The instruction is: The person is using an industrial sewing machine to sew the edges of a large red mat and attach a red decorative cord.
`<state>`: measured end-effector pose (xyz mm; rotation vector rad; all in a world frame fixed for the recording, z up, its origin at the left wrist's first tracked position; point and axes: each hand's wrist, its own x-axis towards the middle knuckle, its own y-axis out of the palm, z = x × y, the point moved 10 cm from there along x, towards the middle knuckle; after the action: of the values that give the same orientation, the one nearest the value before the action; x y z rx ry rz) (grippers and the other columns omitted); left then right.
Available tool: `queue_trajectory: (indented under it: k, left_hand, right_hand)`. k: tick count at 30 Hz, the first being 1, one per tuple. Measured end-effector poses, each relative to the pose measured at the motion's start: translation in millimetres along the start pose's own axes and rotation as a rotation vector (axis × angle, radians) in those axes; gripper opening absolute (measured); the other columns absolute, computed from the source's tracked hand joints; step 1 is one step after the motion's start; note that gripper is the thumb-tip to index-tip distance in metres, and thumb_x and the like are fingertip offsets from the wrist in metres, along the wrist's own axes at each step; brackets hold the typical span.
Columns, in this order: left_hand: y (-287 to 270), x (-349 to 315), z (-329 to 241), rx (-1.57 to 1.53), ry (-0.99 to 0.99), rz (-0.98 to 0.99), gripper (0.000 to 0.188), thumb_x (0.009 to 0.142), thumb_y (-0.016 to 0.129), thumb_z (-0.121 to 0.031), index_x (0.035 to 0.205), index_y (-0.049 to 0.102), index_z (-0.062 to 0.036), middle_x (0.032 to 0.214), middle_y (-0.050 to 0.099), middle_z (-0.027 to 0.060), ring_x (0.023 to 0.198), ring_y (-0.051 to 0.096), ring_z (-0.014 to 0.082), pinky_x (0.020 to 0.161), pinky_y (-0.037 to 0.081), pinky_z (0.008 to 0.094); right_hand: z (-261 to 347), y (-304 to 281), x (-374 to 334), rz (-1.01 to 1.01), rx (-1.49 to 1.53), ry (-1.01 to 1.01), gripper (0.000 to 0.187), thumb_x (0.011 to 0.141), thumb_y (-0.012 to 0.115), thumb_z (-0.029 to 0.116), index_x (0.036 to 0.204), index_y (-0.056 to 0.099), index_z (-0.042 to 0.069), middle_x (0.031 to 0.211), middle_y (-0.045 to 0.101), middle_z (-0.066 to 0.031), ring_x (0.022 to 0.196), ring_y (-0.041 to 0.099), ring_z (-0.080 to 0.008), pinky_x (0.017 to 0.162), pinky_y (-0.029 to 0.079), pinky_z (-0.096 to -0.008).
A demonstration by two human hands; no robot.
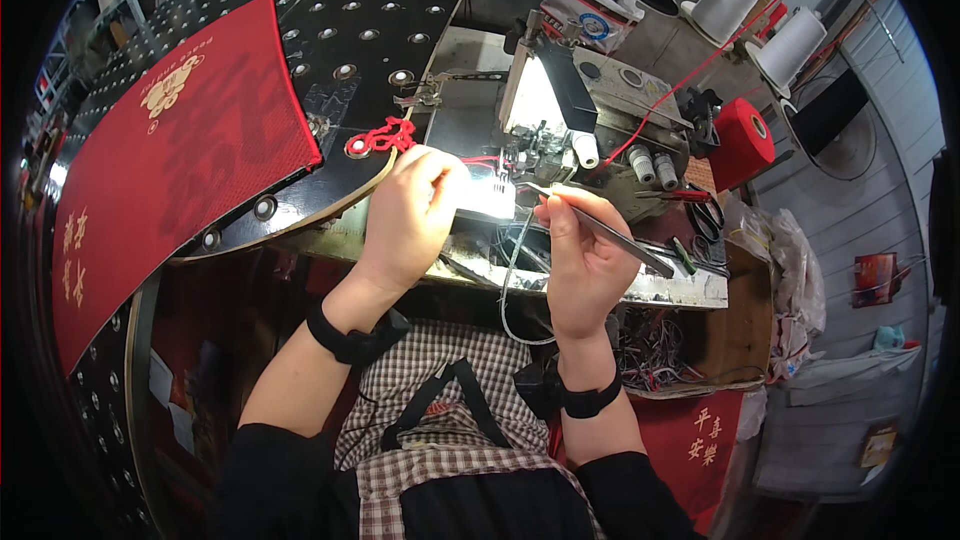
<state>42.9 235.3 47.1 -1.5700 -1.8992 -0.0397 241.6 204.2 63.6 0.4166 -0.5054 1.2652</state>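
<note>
My left hand is closed beside the sewing machine, left of its lit needle area. Its fingers pinch red thread; a loopy tangle lies beyond the fingers, and a strand runs from the hand toward the needles. In my right hand are grey metal tweezers, held like a pen. Their tips point left at the presser foot, close to the needles; whether they touch thread is too small to tell. A red mat with gold print and a bound red edge lies left of my left hand.
The black table is studded with metal balls. Red-handled scissors lie on the machine table's right. A red thread cone and white cones stand behind. Below right, a cardboard box holds thread scraps, near another red mat.
</note>
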Motion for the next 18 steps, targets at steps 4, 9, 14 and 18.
queue_trajectory:
  k: [4,9,14,18]
  left_hand:
    - [15.0,5.0,-32.1,0.298,0.466,0.058,0.015,0.082,0.060,-0.009,0.095,0.067,-0.0044,0.097,0.066,0.0107,0.091,0.060,0.0281,0.082,0.050,0.0373]
    - [33.0,14.2,-8.7,0.279,0.450,0.120,0.020,0.080,0.060,-0.011,0.096,0.067,-0.0018,0.098,0.065,0.0087,0.095,0.059,0.0268,0.086,0.049,0.0389]
    - [33.9,10.5,7.1,0.246,0.407,0.145,0.019,0.080,0.062,-0.017,0.095,0.066,-0.0050,0.095,0.062,0.0071,0.093,0.059,0.0255,0.084,0.048,0.0379]
    - [31.7,12.9,8.8,0.227,0.410,0.135,0.018,0.080,0.063,-0.019,0.093,0.065,-0.0063,0.094,0.062,0.0067,0.092,0.059,0.0243,0.084,0.047,0.0365]
  right_hand:
    - [-7.7,-0.1,1.5,-0.033,-0.003,0.030,0.008,0.087,0.068,-0.002,0.095,0.068,-0.003,0.085,0.067,-0.0089,0.077,0.065,-0.0135,0.071,0.053,-0.0263]
    - [-3.2,8.5,3.7,-0.011,-0.267,-0.119,0.015,0.084,0.068,-0.006,0.098,0.067,-0.002,0.091,0.069,-0.0126,0.079,0.068,-0.0201,0.075,0.055,-0.0295]
    - [-7.0,28.3,3.7,0.046,-0.388,-0.160,0.015,0.088,0.062,-0.010,0.103,0.064,-0.009,0.095,0.065,-0.0121,0.079,0.066,-0.0156,0.073,0.055,-0.0254]
    - [-9.1,38.3,4.6,0.070,-0.553,-0.230,0.017,0.087,0.062,-0.012,0.103,0.064,-0.010,0.094,0.065,-0.0126,0.080,0.066,-0.0158,0.073,0.055,-0.0257]
